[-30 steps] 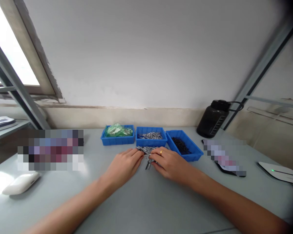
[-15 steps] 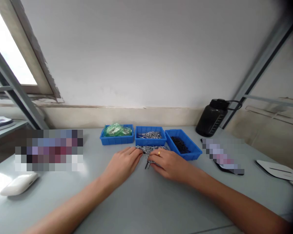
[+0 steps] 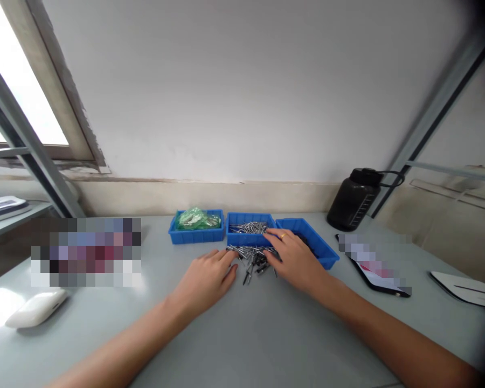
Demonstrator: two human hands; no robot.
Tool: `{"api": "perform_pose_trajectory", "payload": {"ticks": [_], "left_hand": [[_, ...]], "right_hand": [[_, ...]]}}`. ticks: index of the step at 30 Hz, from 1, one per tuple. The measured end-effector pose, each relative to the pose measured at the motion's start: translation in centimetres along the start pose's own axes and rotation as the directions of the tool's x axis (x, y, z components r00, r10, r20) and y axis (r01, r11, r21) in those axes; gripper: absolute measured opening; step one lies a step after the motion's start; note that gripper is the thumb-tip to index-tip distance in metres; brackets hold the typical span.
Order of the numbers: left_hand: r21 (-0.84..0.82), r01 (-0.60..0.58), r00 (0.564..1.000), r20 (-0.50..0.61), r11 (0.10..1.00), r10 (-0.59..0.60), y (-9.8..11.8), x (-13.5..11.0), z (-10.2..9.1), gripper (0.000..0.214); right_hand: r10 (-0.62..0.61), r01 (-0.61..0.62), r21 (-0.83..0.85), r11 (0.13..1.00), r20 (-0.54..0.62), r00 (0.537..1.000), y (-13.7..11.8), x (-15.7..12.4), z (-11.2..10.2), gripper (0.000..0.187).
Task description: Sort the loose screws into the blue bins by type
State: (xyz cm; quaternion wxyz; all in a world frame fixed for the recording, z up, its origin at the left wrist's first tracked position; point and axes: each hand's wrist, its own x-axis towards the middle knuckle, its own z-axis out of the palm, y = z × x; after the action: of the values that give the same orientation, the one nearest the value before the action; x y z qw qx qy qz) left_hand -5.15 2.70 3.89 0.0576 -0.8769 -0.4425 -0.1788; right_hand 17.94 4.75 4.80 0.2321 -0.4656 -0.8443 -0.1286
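A loose pile of silver blind rivets [image 3: 250,257], some with dark parts, lies on the grey table in front of the middle blue bin [image 3: 250,237]. That bin holds more silver rivets [image 3: 250,228]. At the pile's left edge is my left hand [image 3: 210,277], thumb apart from the fingers, nothing visible in it. My right hand [image 3: 293,256], with a gold ring, spreads its fingers over the pile's right side, the fingertips by the middle bin's front right corner. It partly hides the right blue bin [image 3: 327,257] and the dark pieces in it.
Left of the middle bin stands another blue bin [image 3: 197,236] with a green plastic bag [image 3: 196,218] in it. A black bottle [image 3: 353,199] and a phone [image 3: 382,277] are at the right, a white case [image 3: 38,308] at the left. The wall [image 3: 210,196] rises behind the bins.
My right hand has moved up and right, its fingers spreading and uncovering more of the pile. The thumb of my left hand has parted from its fingers. The view has shifted slightly.
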Motion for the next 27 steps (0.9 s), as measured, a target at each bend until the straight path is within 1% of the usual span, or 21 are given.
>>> {"api": "perform_pose_trajectory", "payload": {"ticks": [3,6,8,10,13,18,23,25,27], "left_hand": [[0.017,0.004,1.0,0.023,1.0,-0.004,0.1,-0.1,0.0,0.02],[0.022,0.004,0.998,0.06,1.0,-0.005,0.1,-0.1,0.0,0.02],[0.019,-0.002,0.995,0.095,1.0,0.0,0.1,-0.1,-0.1,0.019],[0.018,-0.004,0.992,0.122,1.0,0.002,0.2,0.0,-0.1,0.019],[0.021,-0.007,0.991,0.132,1.0,0.004,0.2,0.0,-0.2,0.02],[0.011,-0.01,0.992,0.13,1.0,0.008,0.3,0.0,-0.3,0.021],[0.01,-0.032,0.992,0.121,0.999,0.031,0.3,-0.1,-0.3,0.021],[0.021,-0.038,0.995,0.094,0.999,0.035,0.3,-0.1,-0.3,0.022],[0.024,-0.043,0.996,0.082,0.999,0.041,0.4,-0.1,-0.3,0.021]], "right_hand": [[-0.121,0.114,0.105,0.988,0.057,0.991,-1.1,-0.4,-0.5,0.025],[-0.246,0.213,0.178,0.961,0.189,0.951,-1.9,-0.6,-0.8,0.02],[-0.286,0.242,0.187,0.952,0.267,0.92,-2.2,-0.7,-0.7,0.016],[-0.308,0.263,0.18,0.948,0.308,0.9,-2.3,-0.7,-0.5,0.015],[-0.328,0.292,0.157,0.943,0.318,0.89,-2.2,-0.6,-0.2,0.017],[-0.339,0.314,0.131,0.941,0.314,0.887,-1.9,-0.7,0.3,0.016],[-0.358,0.343,0.105,0.933,0.319,0.877,-1.6,-0.8,0.2,0.019],[-0.357,0.34,0.107,0.934,0.308,0.882,-1.7,-0.7,-0.1,0.02],[-0.335,0.317,0.108,0.942,0.289,0.897,-1.8,-0.6,-0.3,0.021]]}}
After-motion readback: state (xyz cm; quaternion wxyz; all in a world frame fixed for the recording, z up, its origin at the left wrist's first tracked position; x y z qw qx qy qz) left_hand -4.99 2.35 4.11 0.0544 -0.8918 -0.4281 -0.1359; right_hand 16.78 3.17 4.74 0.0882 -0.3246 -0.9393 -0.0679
